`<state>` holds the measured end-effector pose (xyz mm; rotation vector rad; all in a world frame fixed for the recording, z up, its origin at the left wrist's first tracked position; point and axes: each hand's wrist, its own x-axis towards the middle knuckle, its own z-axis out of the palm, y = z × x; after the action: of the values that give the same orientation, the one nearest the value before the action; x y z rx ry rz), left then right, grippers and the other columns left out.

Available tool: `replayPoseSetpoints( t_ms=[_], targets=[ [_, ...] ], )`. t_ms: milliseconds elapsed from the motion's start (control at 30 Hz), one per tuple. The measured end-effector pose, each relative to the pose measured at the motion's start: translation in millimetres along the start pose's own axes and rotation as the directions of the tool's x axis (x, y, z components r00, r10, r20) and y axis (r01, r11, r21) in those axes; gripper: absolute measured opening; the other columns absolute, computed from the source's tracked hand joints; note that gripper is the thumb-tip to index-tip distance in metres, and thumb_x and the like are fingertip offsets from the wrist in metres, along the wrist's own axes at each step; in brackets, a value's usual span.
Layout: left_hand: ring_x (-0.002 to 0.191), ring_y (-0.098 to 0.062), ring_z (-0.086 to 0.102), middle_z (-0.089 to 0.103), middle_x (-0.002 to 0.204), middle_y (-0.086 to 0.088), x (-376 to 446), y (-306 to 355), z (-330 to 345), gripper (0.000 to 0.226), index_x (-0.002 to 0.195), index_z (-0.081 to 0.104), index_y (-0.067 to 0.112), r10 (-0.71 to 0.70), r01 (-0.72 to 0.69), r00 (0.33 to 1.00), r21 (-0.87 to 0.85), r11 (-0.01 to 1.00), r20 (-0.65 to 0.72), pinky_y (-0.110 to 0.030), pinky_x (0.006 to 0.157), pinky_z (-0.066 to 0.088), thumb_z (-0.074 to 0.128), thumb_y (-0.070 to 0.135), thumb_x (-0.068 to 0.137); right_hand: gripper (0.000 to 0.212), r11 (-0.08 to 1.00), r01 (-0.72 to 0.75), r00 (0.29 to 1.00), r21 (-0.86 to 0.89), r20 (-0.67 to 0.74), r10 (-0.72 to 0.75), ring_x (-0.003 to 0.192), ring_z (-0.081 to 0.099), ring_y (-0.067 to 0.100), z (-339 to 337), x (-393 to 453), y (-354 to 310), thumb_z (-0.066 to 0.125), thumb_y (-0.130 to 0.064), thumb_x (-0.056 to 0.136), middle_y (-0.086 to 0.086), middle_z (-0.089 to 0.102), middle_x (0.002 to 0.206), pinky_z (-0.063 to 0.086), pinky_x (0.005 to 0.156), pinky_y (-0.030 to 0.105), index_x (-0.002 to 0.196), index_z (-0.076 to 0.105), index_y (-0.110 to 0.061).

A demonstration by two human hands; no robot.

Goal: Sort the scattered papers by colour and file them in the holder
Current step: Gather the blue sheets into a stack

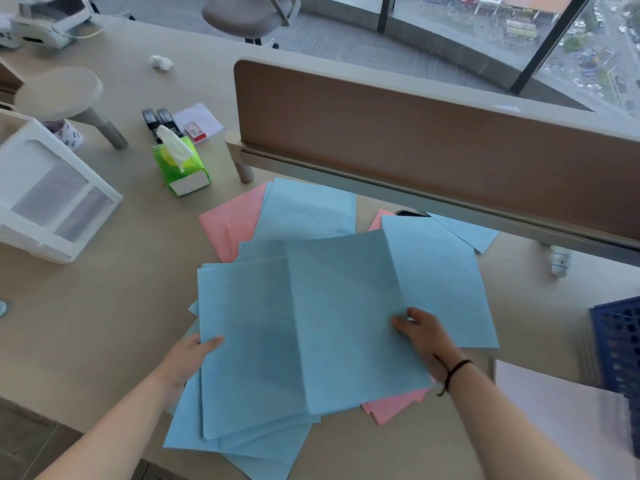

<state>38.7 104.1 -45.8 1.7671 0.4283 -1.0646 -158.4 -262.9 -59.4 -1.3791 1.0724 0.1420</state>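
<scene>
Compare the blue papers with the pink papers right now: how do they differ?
The blue papers lie on top, gripped at their edges by the left hand and the right hand; the pink papers lie underneath, untouched. Blue shows far more than pink, which only peeks out. Both lie scattered on the desk.

Fanned stack of light blue paper sheets [277, 341] at bench [104, 306] centre-front, overhanging near edge. Left hand [194, 355] at stack's left edge, right hand [422, 337] at its right edge. Pink paper sheets [232, 220] under and behind stack at left, more pink sheets [391, 408] poking out beneath near right. Separate light blue sheet [467, 230] far right, by brown divider panel [415, 133] behind the papers. White plastic file holder [52, 195] far left. Green tissue pack [180, 164] between holder and divider, black staplers [159, 119] behind it. Dark blue perforated plastic basket [620, 341] at right edge, pale sheets [554, 410] in front of it.
</scene>
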Motion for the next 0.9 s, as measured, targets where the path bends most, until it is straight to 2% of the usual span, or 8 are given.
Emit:
replayPoseSetpoints(
  t_ms=[133,233,367,467,567,667,767,900],
  targets=[
    [0.104,-0.030,0.070,0.076,0.109,-0.004,-1.4,0.6,0.6,0.053,0.113,0.072,0.020,-0.036,0.037,0.999,-0.125,0.991,0.006,-0.049,0.096,0.052,0.055,0.063,0.089,0.012,0.969,0.107,0.994,-0.222,0.019,-0.105,0.069,0.065,0.024,81.3,0.5,4.3,0.068,-0.012,0.087,0.009,0.072,0.077,0.057,0.075,0.049,0.076,0.066,-0.015],
    [0.109,-0.032,0.069,0.074,0.115,-0.005,1.3,-1.7,-2.0,0.066,0.118,0.070,0.025,-0.039,0.045,0.998,-0.129,0.991,0.051,-0.052,0.098,0.051,0.056,0.077,0.079,0.005,0.947,0.149,0.987,-0.284,0.103,-0.124,0.070,0.066,0.026,127.2,-8.7,4.1,0.066,-0.018,0.087,0.007,0.070,0.077,0.055,0.074,0.046,0.085,0.066,-0.014],
    [0.105,-0.031,0.068,0.076,0.106,-0.002,6.9,-5.2,-2.6,0.051,0.102,0.074,0.020,0.047,-0.042,0.998,0.101,0.994,-0.052,-0.048,0.100,0.050,0.078,0.060,0.071,0.013,0.848,0.196,0.955,-0.493,0.290,-0.052,0.063,0.060,0.016,145.7,-9.6,-10.8,0.069,-0.032,0.088,-0.004,0.062,0.068,0.052,0.064,0.031,0.084,0.061,-0.023],
    [0.098,-0.026,0.071,0.076,0.104,-0.003,13.0,-9.9,-1.8,0.022,0.102,0.073,0.014,0.093,-0.083,0.992,0.117,0.990,-0.084,-0.041,0.091,0.054,0.077,0.027,0.084,0.023,0.758,0.234,0.971,-0.609,0.190,-0.147,0.074,0.063,0.016,125.9,20.9,-43.9,0.070,-0.040,0.087,-0.008,0.063,0.077,0.048,0.069,0.025,0.101,0.067,-0.023],
    [0.095,-0.024,0.072,0.077,0.099,-0.002,19.5,-16.3,-2.2,0.015,0.100,0.074,0.011,0.116,-0.108,0.989,0.082,0.991,-0.094,-0.037,0.084,0.055,0.075,0.016,0.086,0.045,0.588,0.255,0.946,-0.768,0.073,-0.315,0.113,0.060,0.023,96.1,65.7,-85.7,0.072,-0.036,0.085,0.001,0.065,0.118,0.046,0.090,0.030,0.125,0.061,-0.020],
    [0.093,-0.023,0.073,0.078,0.097,-0.001,24.2,-19.8,-3.4,0.014,0.100,0.073,0.012,0.130,-0.124,0.986,0.066,0.990,-0.101,-0.038,0.083,0.057,0.074,0.012,0.086,0.079,0.371,0.255,0.942,-0.893,0.143,-0.303,0.138,0.043,0.027,85.6,97.6,-116.6,0.076,-0.044,0.079,0.003,0.043,0.152,0.036,0.108,0.041,0.146,0.040,-0.022],
    [0.094,-0.020,0.073,0.078,0.100,0.000,21.8,-18.2,-6.9,0.017,0.104,0.072,0.016,0.187,-0.181,0.979,0.072,0.981,-0.086,-0.039,0.084,0.057,0.071,0.008,0.088,0.103,0.235,0.290,0.942,-0.928,0.233,-0.243,0.143,0.035,0.026,90.8,116.9,-130.3,0.080,-0.056,0.069,0.002,0.037,0.157,0.031,0.113,0.047,0.153,0.027,-0.027],
    [0.094,-0.008,0.073,0.077,0.103,0.007,15.2,-11.4,-19.5,0.022,0.111,0.069,0.017,0.271,-0.267,0.962,0.110,0.957,-0.022,-0.019,0.073,0.056,0.064,0.007,0.093,0.109,0.138,0.295,0.934,-0.945,0.256,-0.248,0.138,0.036,0.027,99.4,126.6,-130.8,0.082,-0.062,0.060,0.004,0.038,0.148,0.029,0.111,0.049,0.150,0.029,-0.033]
  ],
)
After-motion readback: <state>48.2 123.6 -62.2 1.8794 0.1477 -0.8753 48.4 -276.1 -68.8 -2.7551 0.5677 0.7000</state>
